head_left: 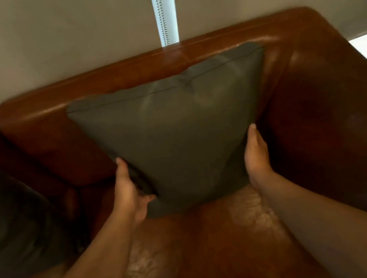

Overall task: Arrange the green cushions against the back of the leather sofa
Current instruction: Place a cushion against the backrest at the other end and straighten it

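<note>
I count two green cushions and two hands. The first cushion [175, 128] stands upright on the leather sofa [320, 114], against its back, near its right armrest. The left hand [130, 190] grips the lower left edge, fingers closed on it. The right hand [255, 158] touches the lower right edge; its fingers are hidden behind, so I cannot tell their state. The second cushion [3, 219], at the sofa's left, is blurred and cut off.
</note>
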`<state>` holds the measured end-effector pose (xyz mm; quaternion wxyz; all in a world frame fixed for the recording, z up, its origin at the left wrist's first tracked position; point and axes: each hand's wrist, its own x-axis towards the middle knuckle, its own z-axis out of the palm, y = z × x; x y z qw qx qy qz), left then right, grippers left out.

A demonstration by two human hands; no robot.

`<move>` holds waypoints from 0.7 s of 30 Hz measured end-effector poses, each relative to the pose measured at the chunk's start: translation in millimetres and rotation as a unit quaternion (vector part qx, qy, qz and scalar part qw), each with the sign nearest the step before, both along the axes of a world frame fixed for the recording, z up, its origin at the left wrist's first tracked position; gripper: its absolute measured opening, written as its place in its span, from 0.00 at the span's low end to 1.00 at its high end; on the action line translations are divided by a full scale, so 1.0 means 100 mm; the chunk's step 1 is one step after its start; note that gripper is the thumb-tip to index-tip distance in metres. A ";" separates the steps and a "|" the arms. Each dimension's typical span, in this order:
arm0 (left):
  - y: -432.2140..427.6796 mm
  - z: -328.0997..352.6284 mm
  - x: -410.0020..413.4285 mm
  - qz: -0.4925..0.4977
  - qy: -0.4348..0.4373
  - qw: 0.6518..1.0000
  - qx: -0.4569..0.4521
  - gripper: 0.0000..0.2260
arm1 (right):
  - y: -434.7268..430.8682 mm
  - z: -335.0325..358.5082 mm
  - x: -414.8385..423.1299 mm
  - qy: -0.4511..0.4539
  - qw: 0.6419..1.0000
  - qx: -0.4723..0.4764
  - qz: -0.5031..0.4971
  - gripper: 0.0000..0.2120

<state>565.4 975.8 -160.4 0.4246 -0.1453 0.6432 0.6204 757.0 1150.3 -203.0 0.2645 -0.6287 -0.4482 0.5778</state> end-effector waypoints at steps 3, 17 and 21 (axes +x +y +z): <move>0.40 -0.03 0.18 -0.042 0.012 0.999 0.030 0.25 | 0.32 0.01 0.26 0.014 0.999 0.008 -0.045 0.29; 0.50 -0.33 0.30 -0.077 0.007 0.997 0.020 0.41 | 0.54 -0.26 0.49 0.016 0.999 -0.023 -0.040 0.31; 0.46 -0.38 0.37 -0.050 -0.076 0.996 -0.009 0.52 | 0.09 -0.16 0.38 0.000 0.989 -0.106 -0.106 0.38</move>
